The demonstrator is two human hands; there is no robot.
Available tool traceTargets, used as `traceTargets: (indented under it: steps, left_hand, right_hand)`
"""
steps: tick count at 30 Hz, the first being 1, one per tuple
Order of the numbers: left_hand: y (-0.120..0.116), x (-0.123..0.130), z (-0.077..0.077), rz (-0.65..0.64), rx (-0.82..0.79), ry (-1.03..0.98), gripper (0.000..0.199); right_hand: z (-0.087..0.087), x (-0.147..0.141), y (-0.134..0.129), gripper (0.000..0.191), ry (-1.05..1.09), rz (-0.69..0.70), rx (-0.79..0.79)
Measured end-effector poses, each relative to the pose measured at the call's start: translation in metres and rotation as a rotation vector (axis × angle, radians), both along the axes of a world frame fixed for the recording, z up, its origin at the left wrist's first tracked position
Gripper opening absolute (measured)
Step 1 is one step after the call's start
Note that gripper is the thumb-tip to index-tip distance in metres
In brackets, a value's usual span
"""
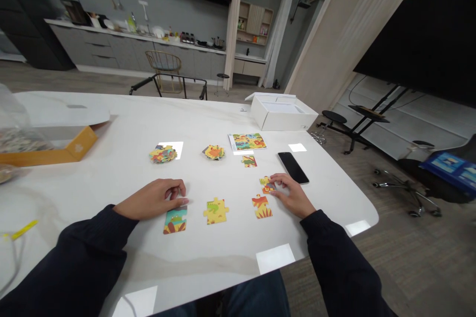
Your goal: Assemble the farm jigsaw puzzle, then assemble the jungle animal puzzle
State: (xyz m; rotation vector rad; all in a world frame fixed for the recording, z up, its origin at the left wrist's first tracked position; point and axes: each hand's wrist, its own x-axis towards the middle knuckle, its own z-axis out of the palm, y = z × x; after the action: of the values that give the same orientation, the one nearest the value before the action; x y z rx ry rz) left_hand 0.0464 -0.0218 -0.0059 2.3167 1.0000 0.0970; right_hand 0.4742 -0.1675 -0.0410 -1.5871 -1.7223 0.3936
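My right hand (pixel 292 195) pinches a puzzle piece (pixel 265 184) with a lion-like figure between thumb and fingers, at the table surface. Just below it lies an orange and yellow puzzle piece (pixel 262 207), its tab pointing up. My left hand (pixel 156 199) rests on the table with fingers bent and a gap between thumb and forefinger; nothing shows in it. Its thumb is just above a teal puzzle piece (pixel 175 220). Between the hands lies a yellow puzzle piece with a green crocodile (pixel 216 211). Farther back is a small puzzle piece with a green shape (pixel 249 161).
Two piles of puzzle pieces, a left pile (pixel 162 155) and a middle pile (pixel 213 152), lie behind. A picture card (pixel 247 141), a phone (pixel 293 167) and a white box (pixel 284 113) are at right. An orange-edged box (pixel 80 144) with a plastic bag stands left.
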Motion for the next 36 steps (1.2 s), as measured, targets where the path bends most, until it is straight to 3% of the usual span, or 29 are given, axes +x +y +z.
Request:
traceTargets:
  steps: [36]
  left_hand:
    - [-0.0012,0.0003,0.0018,0.007,-0.001,-0.02,0.041]
  right_hand:
    - [0.0025,0.0036,-0.0045,0.03,-0.055,0.035,-0.009]
